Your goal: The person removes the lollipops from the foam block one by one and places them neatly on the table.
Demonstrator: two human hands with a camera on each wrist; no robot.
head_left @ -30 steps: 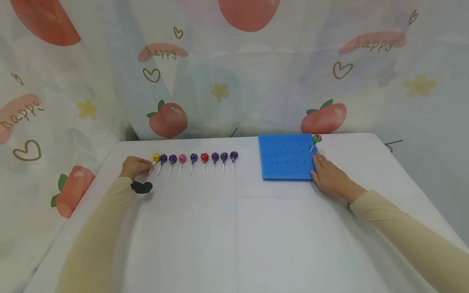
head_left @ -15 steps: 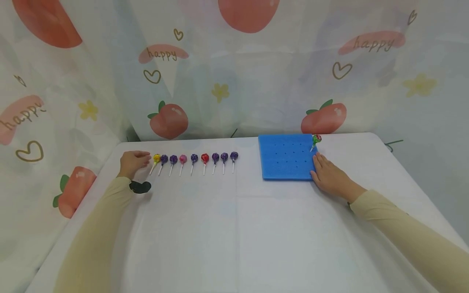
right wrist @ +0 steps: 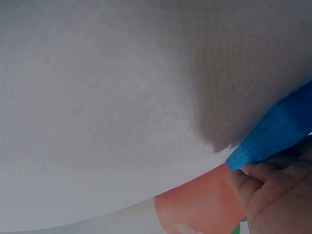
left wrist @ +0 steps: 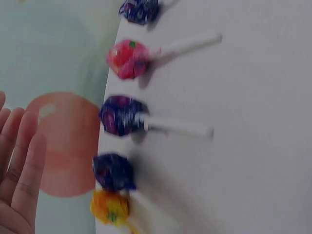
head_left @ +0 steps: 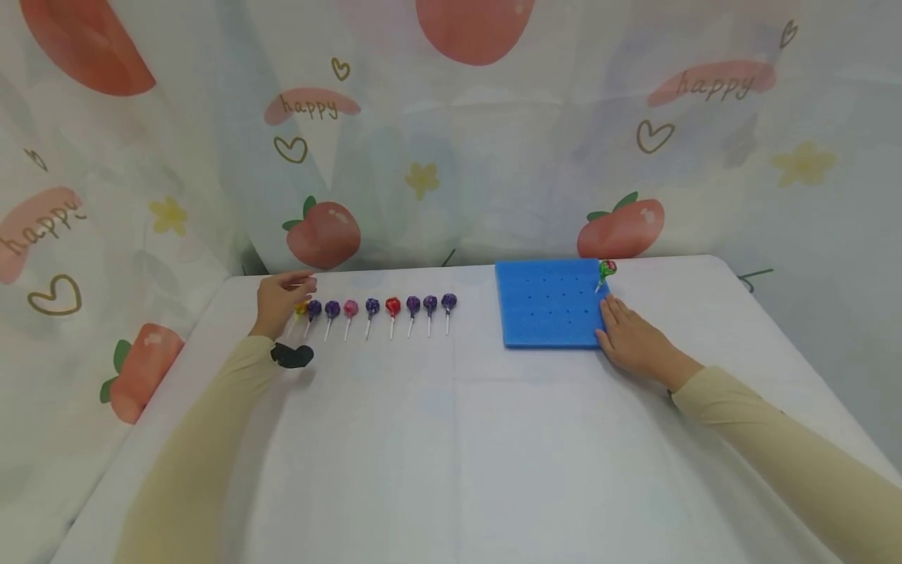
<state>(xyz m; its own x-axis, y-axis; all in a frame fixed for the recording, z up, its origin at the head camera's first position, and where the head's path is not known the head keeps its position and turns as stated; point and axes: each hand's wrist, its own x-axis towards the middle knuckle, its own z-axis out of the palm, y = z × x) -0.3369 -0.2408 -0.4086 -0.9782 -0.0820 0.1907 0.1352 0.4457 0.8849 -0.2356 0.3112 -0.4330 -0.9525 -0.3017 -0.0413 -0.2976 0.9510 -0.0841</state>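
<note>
My left hand [head_left: 278, 301] is raised at the left end of a row of wrapped lollipops and partly covers the yellow lollipop [left wrist: 109, 207]. Its fingers [left wrist: 30, 170] are extended and hold nothing. Beside the yellow one lie several purple lollipops [left wrist: 122, 115], a pink lollipop [head_left: 351, 307] and a red lollipop [head_left: 393, 305], heads away from me, sticks towards me. My right hand [head_left: 634, 337] rests straight-fingered against the right edge of a blue foam board [head_left: 517, 329] dotted with small holes. A green-and-red lollipop [head_left: 607, 269] stands in the board's far right corner.
A white cloth covers the table [head_left: 423, 454]. Behind it hangs a printed curtain [head_left: 493, 157] with peaches, hearts and flowers. A dark wrist camera [head_left: 292, 356] is worn at the left sleeve [head_left: 190, 462].
My left hand has let go of the yellow lollipop's stick, drawn back slightly, then come up and rightward over that lollipop. My right hand has stayed against the board.
</note>
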